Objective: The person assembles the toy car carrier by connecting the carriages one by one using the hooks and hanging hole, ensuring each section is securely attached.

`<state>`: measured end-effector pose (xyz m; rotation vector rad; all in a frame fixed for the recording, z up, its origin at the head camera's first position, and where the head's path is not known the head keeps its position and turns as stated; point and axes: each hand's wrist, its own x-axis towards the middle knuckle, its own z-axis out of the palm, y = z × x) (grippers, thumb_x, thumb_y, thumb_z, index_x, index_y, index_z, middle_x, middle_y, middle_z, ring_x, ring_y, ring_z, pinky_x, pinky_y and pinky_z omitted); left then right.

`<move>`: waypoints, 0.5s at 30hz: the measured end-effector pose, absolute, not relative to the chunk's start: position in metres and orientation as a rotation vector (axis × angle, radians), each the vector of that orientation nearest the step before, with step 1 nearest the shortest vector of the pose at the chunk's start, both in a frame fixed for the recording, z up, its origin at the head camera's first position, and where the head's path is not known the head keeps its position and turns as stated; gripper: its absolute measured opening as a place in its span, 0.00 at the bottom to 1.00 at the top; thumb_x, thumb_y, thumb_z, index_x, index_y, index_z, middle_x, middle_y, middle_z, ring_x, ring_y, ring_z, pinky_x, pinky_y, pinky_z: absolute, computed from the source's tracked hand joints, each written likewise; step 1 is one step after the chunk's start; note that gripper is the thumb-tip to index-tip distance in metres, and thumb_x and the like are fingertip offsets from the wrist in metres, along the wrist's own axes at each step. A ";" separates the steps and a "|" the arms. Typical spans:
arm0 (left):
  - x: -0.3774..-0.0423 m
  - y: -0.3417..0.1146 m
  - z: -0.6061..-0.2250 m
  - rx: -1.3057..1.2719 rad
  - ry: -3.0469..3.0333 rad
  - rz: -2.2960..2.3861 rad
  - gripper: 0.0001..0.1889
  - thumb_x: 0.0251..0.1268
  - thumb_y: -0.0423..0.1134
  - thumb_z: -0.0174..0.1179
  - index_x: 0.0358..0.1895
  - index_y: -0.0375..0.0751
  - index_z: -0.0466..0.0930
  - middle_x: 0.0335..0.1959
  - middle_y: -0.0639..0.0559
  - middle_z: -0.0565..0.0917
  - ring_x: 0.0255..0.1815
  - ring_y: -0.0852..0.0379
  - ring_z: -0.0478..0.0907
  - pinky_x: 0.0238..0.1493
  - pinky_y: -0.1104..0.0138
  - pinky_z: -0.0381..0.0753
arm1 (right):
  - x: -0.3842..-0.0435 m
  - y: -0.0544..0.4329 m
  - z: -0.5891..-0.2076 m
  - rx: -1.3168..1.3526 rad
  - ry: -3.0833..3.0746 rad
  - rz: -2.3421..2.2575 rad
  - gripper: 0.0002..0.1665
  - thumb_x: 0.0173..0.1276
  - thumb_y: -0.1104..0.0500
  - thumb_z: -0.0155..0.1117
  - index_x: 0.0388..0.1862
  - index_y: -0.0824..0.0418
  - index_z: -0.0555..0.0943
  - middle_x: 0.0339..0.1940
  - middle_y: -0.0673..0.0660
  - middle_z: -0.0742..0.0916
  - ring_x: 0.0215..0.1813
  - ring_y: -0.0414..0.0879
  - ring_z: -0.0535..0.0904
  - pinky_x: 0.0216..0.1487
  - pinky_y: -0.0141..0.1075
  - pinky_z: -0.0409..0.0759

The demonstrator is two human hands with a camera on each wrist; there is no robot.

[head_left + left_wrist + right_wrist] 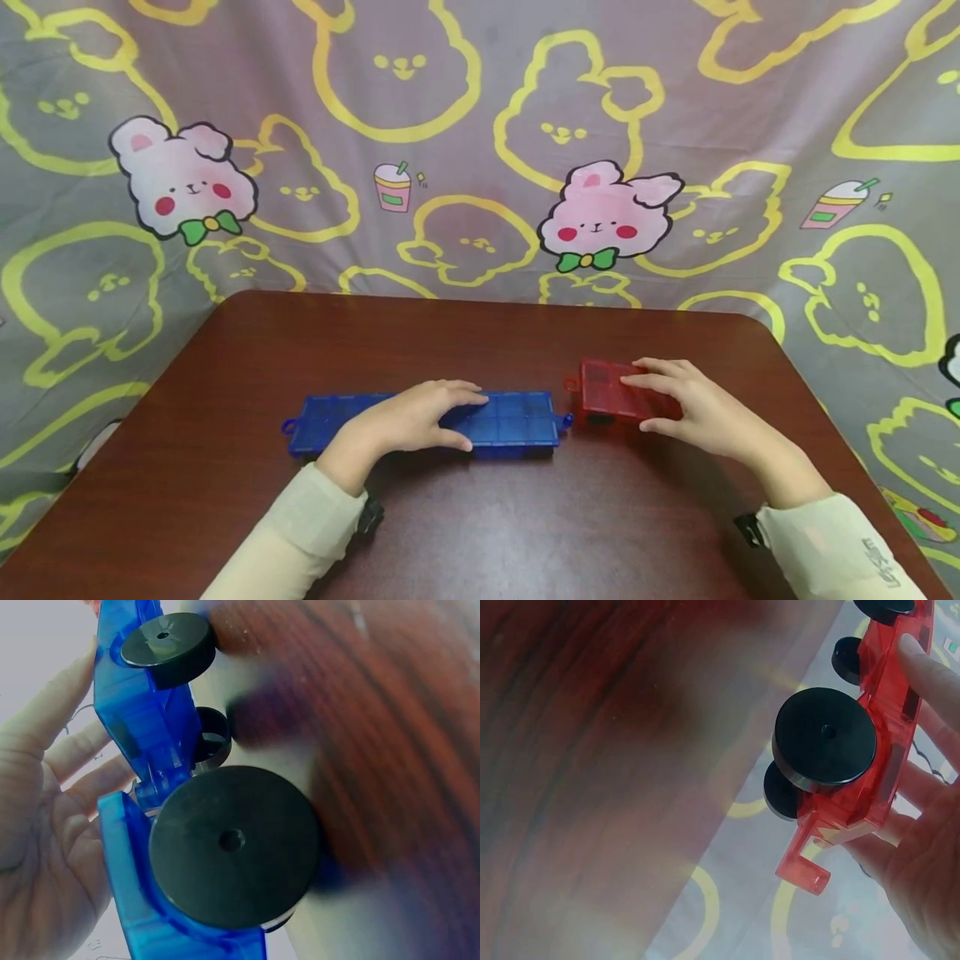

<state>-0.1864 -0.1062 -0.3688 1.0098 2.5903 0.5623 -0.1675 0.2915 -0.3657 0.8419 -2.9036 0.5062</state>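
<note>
Two translucent blue wheeled toy car bases [517,421] stand end to end, with a loop at the far left and a hook [567,420] at the right. My left hand [412,421] spans the blue bases from above, thumb on the near edge and fingers across the top. Black wheels [235,847] show beneath the blue plastic in the left wrist view. To the right, my right hand [693,404] holds a translucent red wheeled toy car base [607,387] between thumb and fingers. Its loop [572,384] lies close to the blue hook, apart from it. A red hook [804,871] points out at its other end.
The brown wooden table [480,525] has rounded far corners. Behind it hangs a grey curtain [480,150] printed with cartoon rabbits and yellow outlines. A small black device [370,515] sits at the left cuff, and another black device [748,529] at the right.
</note>
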 end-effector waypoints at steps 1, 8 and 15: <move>-0.186 -0.106 -0.369 1.009 2.593 0.561 0.33 0.61 0.50 0.69 0.70 0.46 0.72 0.74 0.46 0.69 0.75 0.46 0.66 0.73 0.49 0.67 | -0.166 0.291 -0.366 0.848 -2.896 0.504 0.37 0.51 0.57 0.81 0.63 0.54 0.81 0.66 0.65 0.78 0.62 0.59 0.71 0.50 0.55 0.83; -0.186 -0.106 -0.368 1.012 2.598 0.560 0.33 0.62 0.49 0.69 0.70 0.46 0.73 0.73 0.47 0.70 0.75 0.46 0.66 0.73 0.49 0.67 | -0.153 0.292 -0.368 0.874 -2.862 0.481 0.38 0.48 0.56 0.83 0.61 0.52 0.82 0.64 0.63 0.80 0.60 0.55 0.73 0.48 0.51 0.83; -0.186 -0.107 -0.369 0.997 2.601 0.556 0.33 0.62 0.49 0.69 0.70 0.46 0.73 0.73 0.47 0.70 0.75 0.46 0.66 0.73 0.49 0.66 | -0.146 0.291 -0.373 0.908 -2.863 0.476 0.38 0.48 0.55 0.83 0.61 0.50 0.82 0.64 0.61 0.80 0.60 0.54 0.73 0.49 0.49 0.84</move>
